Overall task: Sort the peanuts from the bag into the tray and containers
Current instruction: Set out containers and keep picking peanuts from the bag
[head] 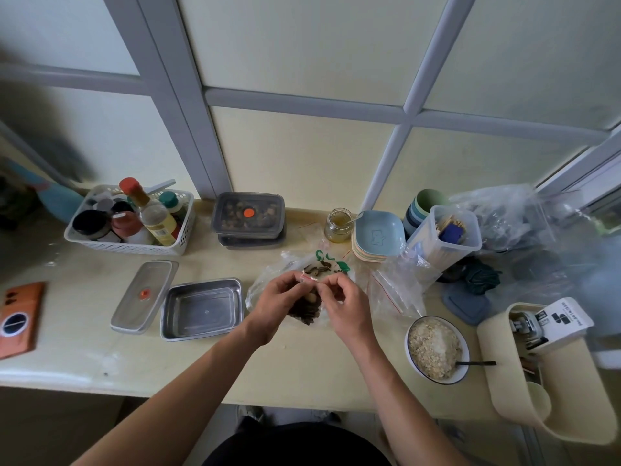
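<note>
A clear plastic bag [312, 319] with green print and dark nuts inside lies on the table's middle. My left hand [274, 306] and my right hand [347, 307] both pinch its red zip edge from either side. To the left of the bag stands a bare metal tray [201, 309], and its metal lid [144, 294] lies beside it. At the back two lidded plastic containers [248, 215] are stacked, with dark contents showing through.
A white basket of bottles [131, 218] stands back left, an orange phone [20, 317] far left. Right of the bag: empty zip bags [400, 284], a bowl of oats [437, 348], stacked dishes [378, 235], a jar [339, 223], a cream holder [551, 371].
</note>
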A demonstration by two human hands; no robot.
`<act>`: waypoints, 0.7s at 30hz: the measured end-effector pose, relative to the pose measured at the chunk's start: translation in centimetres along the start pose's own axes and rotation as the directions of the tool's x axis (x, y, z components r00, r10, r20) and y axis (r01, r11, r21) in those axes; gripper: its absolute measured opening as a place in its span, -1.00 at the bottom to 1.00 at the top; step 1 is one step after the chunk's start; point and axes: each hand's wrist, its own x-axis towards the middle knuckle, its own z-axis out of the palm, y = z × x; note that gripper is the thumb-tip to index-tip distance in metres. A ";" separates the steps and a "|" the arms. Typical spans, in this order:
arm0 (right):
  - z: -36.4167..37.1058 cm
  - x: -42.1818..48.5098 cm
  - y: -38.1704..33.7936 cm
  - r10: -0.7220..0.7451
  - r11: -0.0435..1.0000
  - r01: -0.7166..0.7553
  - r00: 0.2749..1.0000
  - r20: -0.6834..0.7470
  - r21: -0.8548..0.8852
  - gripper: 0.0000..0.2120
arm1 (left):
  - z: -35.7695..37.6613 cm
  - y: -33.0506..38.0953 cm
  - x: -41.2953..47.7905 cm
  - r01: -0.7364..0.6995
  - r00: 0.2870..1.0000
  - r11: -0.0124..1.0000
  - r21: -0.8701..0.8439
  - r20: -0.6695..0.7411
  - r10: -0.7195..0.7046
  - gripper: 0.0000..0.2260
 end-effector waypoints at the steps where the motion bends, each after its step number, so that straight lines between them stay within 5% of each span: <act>1: 0.1 0.0 0.1 0.006 1.000 -0.006 1.000 -0.014 0.002 -0.89 | -0.1 -0.1 0.0 0.001 1.000 1.000 -0.009 0.005 -0.001 -0.80; 6: 0.5 -0.1 0.2 0.010 1.000 -0.010 1.000 -0.028 0.005 -0.89 | -0.3 -0.3 0.0 0.027 0.999 0.995 -0.097 -0.040 -0.031 -0.81; 21: 0.6 -0.1 0.3 0.035 0.999 -0.035 0.999 -0.010 -0.010 -0.93 | 0.0 -0.2 0.1 0.003 1.000 0.998 0.055 -0.030 -0.001 -0.80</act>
